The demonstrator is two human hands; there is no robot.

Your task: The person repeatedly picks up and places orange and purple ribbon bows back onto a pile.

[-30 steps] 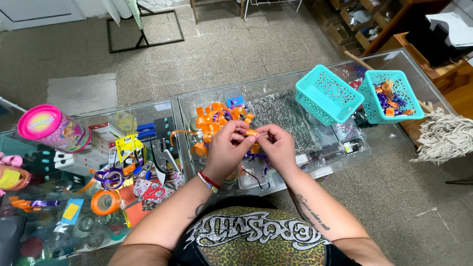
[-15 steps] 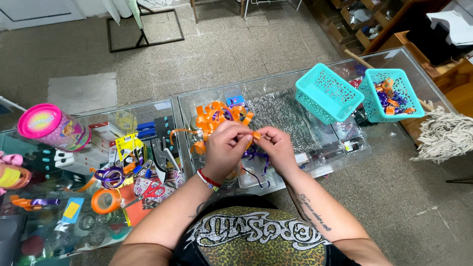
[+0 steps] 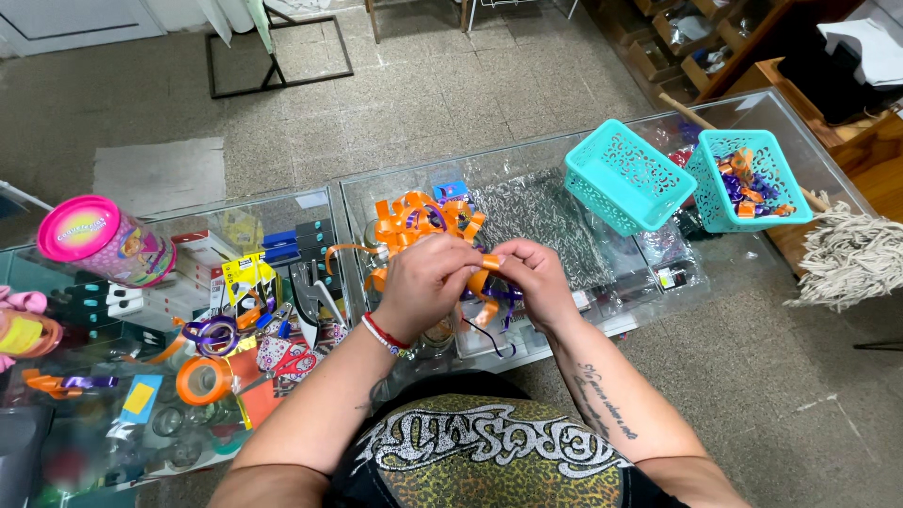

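My left hand [image 3: 425, 282] and my right hand [image 3: 539, 280] meet over the glass counter [image 3: 564, 160], both pinching a looped orange ribbon [image 3: 486, 269]. Purple ribbon strands [image 3: 500, 299] hang below my fingers. A heap of curled orange ribbon [image 3: 421, 218] lies on the glass just beyond my left hand. A red and white bracelet sits on my left wrist.
Two teal baskets stand at the right: one upturned [image 3: 625, 175], one [image 3: 748, 179] holding orange and purple ribbon pieces. At the left are an orange ribbon roll [image 3: 202, 380], a purple roll [image 3: 214, 331], scissors [image 3: 293, 362] and a pink-lidded tube [image 3: 105, 240]. A mop head [image 3: 851, 256] lies at far right.
My hands have stayed together at the same spot; the fingers have shifted slightly on the orange ribbon loop. Nothing else moved.
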